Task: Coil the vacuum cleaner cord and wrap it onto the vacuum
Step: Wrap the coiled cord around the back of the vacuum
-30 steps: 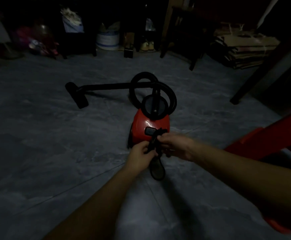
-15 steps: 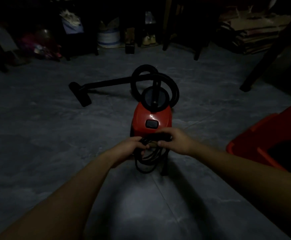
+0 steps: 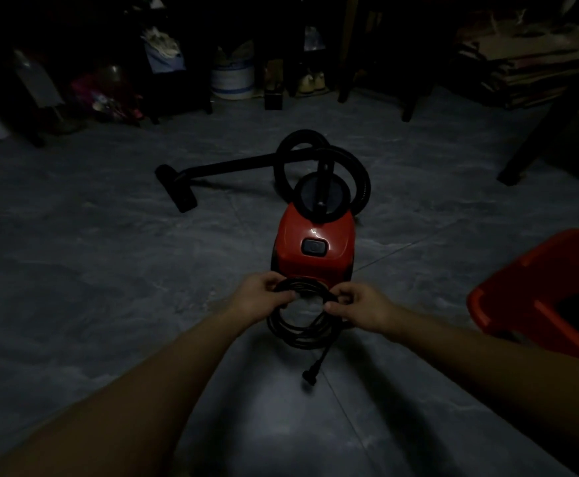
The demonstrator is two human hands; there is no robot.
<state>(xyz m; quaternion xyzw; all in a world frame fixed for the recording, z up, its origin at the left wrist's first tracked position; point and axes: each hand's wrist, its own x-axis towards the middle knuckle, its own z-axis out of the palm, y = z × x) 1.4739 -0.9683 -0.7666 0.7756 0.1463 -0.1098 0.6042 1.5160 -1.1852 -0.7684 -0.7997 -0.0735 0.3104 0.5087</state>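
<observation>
We're pinching the coiled cord (image 3: 298,333) at each side, left hand (image 3: 258,299) and right hand (image 3: 362,308), just behind the red vacuum (image 3: 315,242), plug (image 3: 310,375) dangling. We're wanting even, tight loops before wrapping them on.

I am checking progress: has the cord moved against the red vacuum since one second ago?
Yes. The cord moved off the switch of the vacuum, toward the person, opening into a loop.

Cord coil (image 3: 300,339) now spread wider, plug (image 3: 310,376) dangling.
</observation>
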